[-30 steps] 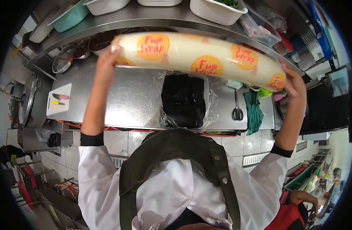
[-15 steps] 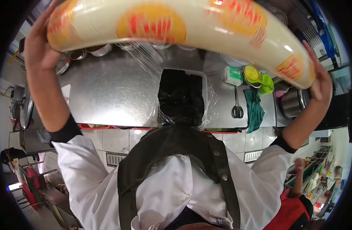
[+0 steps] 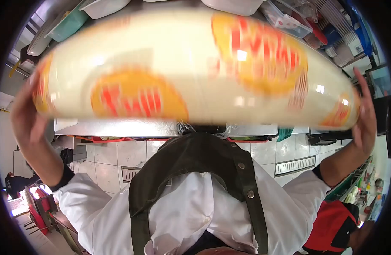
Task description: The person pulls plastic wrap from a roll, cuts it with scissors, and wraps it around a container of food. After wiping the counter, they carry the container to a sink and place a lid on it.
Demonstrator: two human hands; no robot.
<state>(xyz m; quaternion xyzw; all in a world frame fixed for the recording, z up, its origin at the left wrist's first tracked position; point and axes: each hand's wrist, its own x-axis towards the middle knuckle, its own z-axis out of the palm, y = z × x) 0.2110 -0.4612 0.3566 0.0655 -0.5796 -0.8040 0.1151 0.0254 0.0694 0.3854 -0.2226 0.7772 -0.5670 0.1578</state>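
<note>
A large cream-coloured wrapped roll (image 3: 199,63) with orange and red printing spans nearly the whole width of the head view, slightly blurred. Its left end rests in my left hand (image 3: 29,112), the fingers closed round it. At the far right my right hand (image 3: 365,114) grips the other end, its thumb side and fingers partly behind the roll. Behind and below the roll shows a strip of the metal counter (image 3: 131,127). Beside that strip, the lower edge of a black item (image 3: 208,128) in clear plastic peeks out. Most of the counter is hidden by the roll.
White tubs (image 3: 104,6) and a green tub (image 3: 68,25) stand on a shelf above. A green cloth (image 3: 285,134) hangs at the counter's edge. A person in red and black (image 3: 331,227) is at lower right. Floor drains (image 3: 295,165) lie below the counter.
The roll has moved down and closer to the camera, held between both hands, and now covers most of the counter. The shelf tubs have come into view above it.
</note>
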